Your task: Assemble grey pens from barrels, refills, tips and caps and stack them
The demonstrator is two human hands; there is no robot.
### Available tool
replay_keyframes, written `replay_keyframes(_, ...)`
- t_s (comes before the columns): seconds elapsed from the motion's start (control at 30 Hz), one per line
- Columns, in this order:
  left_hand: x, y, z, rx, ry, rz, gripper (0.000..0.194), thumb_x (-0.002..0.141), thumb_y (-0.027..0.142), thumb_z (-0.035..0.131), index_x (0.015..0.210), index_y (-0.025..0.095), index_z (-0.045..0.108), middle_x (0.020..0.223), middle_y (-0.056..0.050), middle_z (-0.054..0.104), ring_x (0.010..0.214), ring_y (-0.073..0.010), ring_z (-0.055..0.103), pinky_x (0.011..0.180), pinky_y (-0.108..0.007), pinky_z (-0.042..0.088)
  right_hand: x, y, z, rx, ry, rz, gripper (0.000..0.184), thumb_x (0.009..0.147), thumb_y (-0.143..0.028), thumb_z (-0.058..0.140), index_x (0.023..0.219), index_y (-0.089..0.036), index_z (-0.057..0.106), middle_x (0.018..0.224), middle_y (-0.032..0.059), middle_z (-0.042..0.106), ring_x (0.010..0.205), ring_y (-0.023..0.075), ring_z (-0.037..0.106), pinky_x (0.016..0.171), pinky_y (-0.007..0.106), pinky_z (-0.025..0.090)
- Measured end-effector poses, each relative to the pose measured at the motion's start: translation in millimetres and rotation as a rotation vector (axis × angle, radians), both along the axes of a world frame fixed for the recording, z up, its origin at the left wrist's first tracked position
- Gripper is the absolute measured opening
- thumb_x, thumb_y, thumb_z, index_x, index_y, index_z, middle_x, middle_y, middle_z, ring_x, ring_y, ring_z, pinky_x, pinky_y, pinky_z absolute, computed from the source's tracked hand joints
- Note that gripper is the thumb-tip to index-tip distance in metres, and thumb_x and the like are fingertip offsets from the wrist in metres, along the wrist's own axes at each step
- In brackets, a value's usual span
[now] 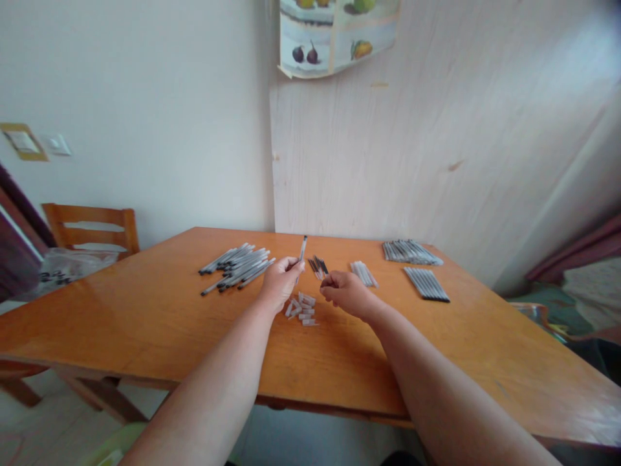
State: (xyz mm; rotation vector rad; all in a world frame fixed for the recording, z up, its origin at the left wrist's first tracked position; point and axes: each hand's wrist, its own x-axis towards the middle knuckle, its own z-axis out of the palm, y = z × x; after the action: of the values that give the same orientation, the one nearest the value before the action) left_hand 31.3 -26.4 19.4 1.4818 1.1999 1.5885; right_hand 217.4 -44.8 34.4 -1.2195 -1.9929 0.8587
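Observation:
My left hand [284, 279] is closed around a slim pen [304, 246] with a clear barrel and a black tip, held nearly upright. To its right, my right hand [345, 290] has thumb and fingers pinched together; what is between them, if anything, I cannot make out. Just beyond the right fingers lie several thin dark pen pieces [316, 266]. Below and between the hands is a loose pile of small clear caps [305, 312] on the tabletop. A row of whitish clear tubes [364, 274] lies behind the right hand.
On the wooden table [204, 336], a heap of grey pens [240, 265] with black ends lies at left. At right are a neat row of pens [427, 284] and a larger bundle [411, 252] behind it. A chair [92, 217] and a plastic bag [68, 268] stand left.

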Motion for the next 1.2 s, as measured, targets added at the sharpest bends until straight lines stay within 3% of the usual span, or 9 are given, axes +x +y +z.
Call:
replay_keyframes(0.13,-1.2,4.6,-3.0,0.014,-0.065,0.015,0.026,0.074,0.042,0.069,0.081,0.017,0.07,0.07,-0.001,0.065,0.064,-0.0132,0.054,0.058,-0.023,0.037,-3.2,-3.5,-5.9,0.055,-0.175,0.177,0.007,0.072,-0.016,0.06,0.076,-0.015,0.066,0.066,-0.0011,0.062,0.062,0.0104,0.053,0.055,0.02,0.036)
replay_keyframes(0.43,-3.5,7.0,-2.6,0.003,-0.187,0.014,0.027,0.072,0.042,0.072,0.084,0.017,0.069,0.075,-0.002,0.068,0.068,-0.0135,0.057,0.063,-0.024,0.04,-10.5,-20.3,-3.5,0.009,-0.251,0.381,0.009,0.074,-0.019,0.062,0.081,-0.016,0.064,0.069,-0.0031,0.06,0.061,0.0087,0.05,0.055,0.019,0.034)
replay_keyframes(0.7,-6.4,8.7,-1.4,-0.028,-0.256,0.034,0.032,0.069,0.044,0.075,0.084,0.016,0.07,0.076,-0.003,0.069,0.074,-0.0144,0.06,0.072,-0.025,0.043,-10.7,-24.8,-0.6,0.101,-0.408,0.388,0.01,0.073,-0.024,0.066,0.075,-0.017,0.061,0.069,-0.0026,0.06,0.062,0.0098,0.049,0.055,0.021,0.03)
replay_keyframes(1.2,-4.4,1.5,5.8,-0.065,-0.259,0.05,0.037,0.068,0.049,0.074,0.085,0.016,0.069,0.074,-0.004,0.07,0.067,-0.0137,0.056,0.062,-0.024,0.038,-13.3,-34.5,7.9,0.208,-0.496,0.497,0.008,0.072,-0.014,0.058,0.077,-0.016,0.063,0.071,-0.0004,0.061,0.062,0.0109,0.049,0.056,0.022,0.03)
